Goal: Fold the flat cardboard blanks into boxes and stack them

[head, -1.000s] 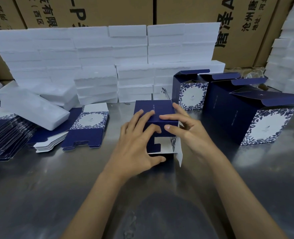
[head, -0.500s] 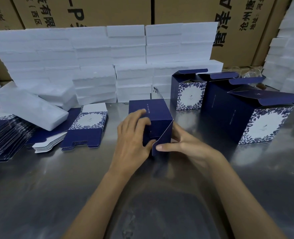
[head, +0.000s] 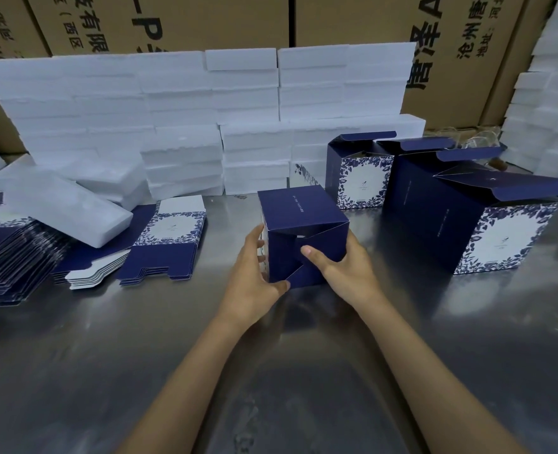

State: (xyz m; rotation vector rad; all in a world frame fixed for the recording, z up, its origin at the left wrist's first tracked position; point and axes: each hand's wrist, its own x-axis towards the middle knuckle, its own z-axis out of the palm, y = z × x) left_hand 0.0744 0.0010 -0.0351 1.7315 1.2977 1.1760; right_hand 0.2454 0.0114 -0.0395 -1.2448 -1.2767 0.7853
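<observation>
A navy blue box (head: 298, 217) lies on its side on the steel table (head: 140, 339), its bottom flaps facing me and folded in. My left hand (head: 254, 270) grips its left side, thumb at the lower flap corner. My right hand (head: 339, 267) holds its right side, thumb pressing the flap centre. Flat blue-and-white blanks (head: 169, 240) lie stacked at the left. Three folded boxes with open lids stand at the right: a small far one (head: 359, 178), a middle one (head: 412, 178) and a near large one (head: 487, 231).
White foam slabs (head: 205, 126) are stacked along the back, with loose ones (head: 61, 208) lying on the blanks at left. More foam (head: 552, 103) is piled at the right. Brown cartons (head: 353, 21) form the wall behind.
The last bottom flap has gone from hanging open to tucked in. My left hand slid from the box front to its left side; my right thumb moved onto the flaps.
</observation>
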